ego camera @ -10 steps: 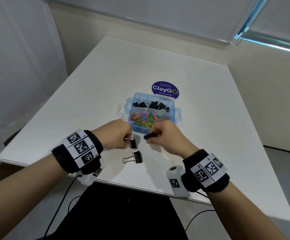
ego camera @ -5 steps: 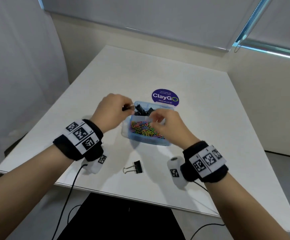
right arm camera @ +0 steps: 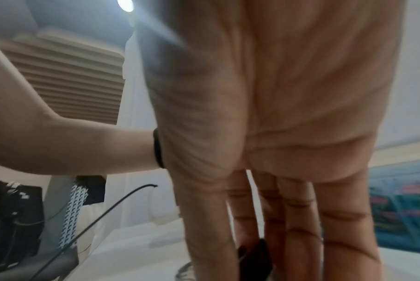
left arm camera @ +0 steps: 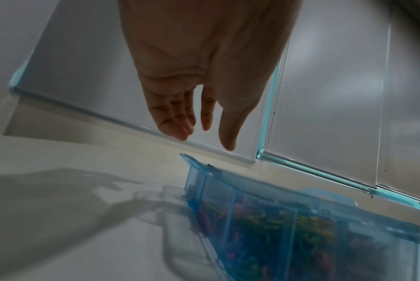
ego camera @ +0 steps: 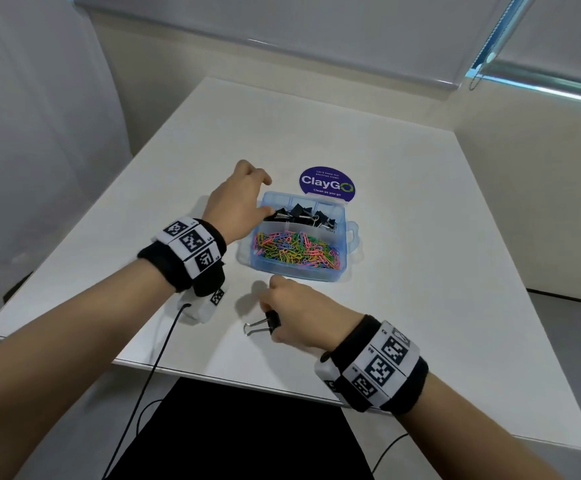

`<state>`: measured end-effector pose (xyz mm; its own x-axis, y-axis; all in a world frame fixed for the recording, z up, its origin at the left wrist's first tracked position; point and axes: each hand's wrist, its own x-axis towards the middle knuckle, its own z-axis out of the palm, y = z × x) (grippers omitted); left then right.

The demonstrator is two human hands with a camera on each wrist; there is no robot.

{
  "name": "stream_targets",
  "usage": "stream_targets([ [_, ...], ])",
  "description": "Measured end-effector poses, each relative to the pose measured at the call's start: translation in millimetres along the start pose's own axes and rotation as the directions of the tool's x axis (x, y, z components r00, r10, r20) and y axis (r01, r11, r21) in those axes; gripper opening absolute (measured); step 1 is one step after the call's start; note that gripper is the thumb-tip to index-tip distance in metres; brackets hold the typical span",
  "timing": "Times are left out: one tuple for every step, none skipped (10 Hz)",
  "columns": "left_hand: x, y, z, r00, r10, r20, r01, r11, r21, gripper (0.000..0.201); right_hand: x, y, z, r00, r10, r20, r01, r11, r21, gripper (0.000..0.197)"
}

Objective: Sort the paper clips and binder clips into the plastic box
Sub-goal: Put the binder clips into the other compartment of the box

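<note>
The blue plastic box (ego camera: 294, 273) stands mid-table, with black binder clips (ego camera: 299, 216) in its far compartment and coloured paper clips (ego camera: 296, 251) in the near one. My left hand (ego camera: 268, 197) hovers at the box's left rim with relaxed fingers and holds nothing; in the left wrist view the left hand (left arm camera: 204, 140) is empty above the box (left arm camera: 228, 182). One black binder clip (ego camera: 265, 324) lies on the table in front of the box. My right hand (ego camera: 272, 319) is down on it, thumb and fingers pinching its black body (right arm camera: 252, 254).
A purple ClayGo sticker (ego camera: 327, 183) lies on the table just behind the box. A black cable (ego camera: 164, 341) runs from my left wrist over the table's front edge (ego camera: 213, 375). Walls and window blinds close off the far and right sides.
Both hands carried binder clips from the table to the box's far compartment. The left hand now hovers empty at the box's left rim; the right has come back to the last clip.
</note>
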<state>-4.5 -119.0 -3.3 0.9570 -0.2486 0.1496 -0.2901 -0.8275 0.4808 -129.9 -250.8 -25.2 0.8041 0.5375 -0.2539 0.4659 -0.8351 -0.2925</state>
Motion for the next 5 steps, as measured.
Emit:
stream_targets([
  [-5.8,-6.8,-4.0,0.997,-0.060,0.040,0.058,0.997,0.050,0.060,-1.0,4.8,-13.2,0.999,0.018,-0.046,-0.016,0.999,0.032,0.014],
  [-10.0,-14.7,-2.5,0.991,-0.091,0.102,0.085,0.994,0.063,0.068,2.5,17.8,-40.8,0.971,0.078,-0.226,-0.044,0.987,0.154,0.013],
  [-13.2,-19.2,0.0,0.979,-0.115,0.166,0.106,0.992,0.062,0.072,13.4,44.7,-65.8,0.872,0.228,-0.433,-0.162,0.969,0.185,0.021],
  [-12.9,-21.4,2.3,0.977,-0.108,0.182,0.101,0.994,0.044,0.073,25.0,78.1,-74.2,0.840,0.341,-0.423,-0.306,0.940,0.151,0.027],
  [-13.6,-23.7,1.1,0.980,-0.097,0.172,0.095,0.995,0.020,0.073,23.3,95.3,-71.0,0.838,0.410,-0.359,-0.366,0.912,0.187,0.050],
])
